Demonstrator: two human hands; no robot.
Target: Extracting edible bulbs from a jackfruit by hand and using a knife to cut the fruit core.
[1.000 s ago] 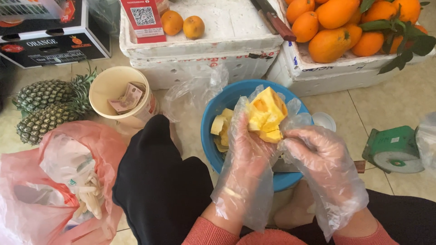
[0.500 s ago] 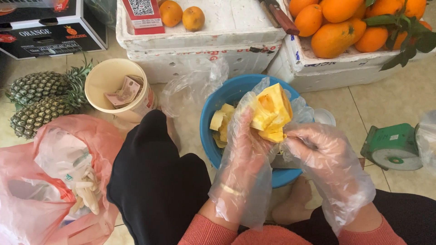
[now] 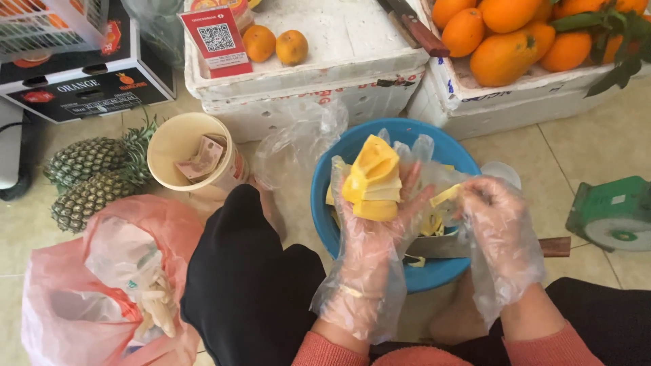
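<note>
Above tiled floor (image 3: 597, 146), left hand (image 3: 369, 230) cradles yellow fruit (image 3: 371, 179).

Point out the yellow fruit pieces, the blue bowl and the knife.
yellow fruit pieces (image 3: 371, 179), head view, on the top piece of the stack in the left hand (image 3: 369, 251).
blue bowl (image 3: 324, 203), head view, on its left rim.
knife (image 3: 437, 247), head view, on the blade across the bowl.

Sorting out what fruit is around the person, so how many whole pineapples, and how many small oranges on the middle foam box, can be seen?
Pineapples: 2
Small oranges on the middle foam box: 2
Total: 4
The left hand holds yellow cut fruit, not counted.
</note>
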